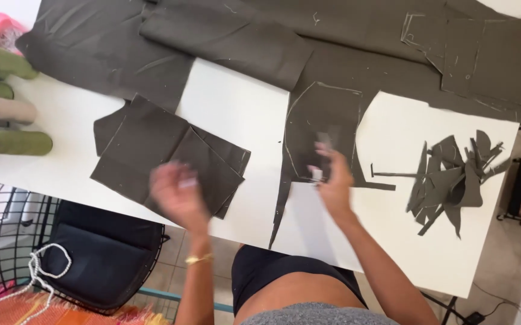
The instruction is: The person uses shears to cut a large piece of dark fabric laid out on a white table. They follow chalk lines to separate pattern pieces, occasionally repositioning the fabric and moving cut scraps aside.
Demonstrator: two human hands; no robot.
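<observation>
Dark grey fabric (332,42) with chalk lines lies across a white table (236,114). My right hand (334,180) is over a chalk-marked flap of the fabric (323,117) near the table's front edge and grips something small and blurred, seemingly scissors (323,144). My left hand (176,191) is blurred, fingers apart, hovering above a stack of cut dark squares (152,147); it holds nothing. A gold bracelet is on my left wrist.
A heap of dark fabric scraps (453,177) lies at the right. Rolls of green and beige material (7,102) sit at the table's left end. A black wire basket with a dark cushion (101,253) stands below the table.
</observation>
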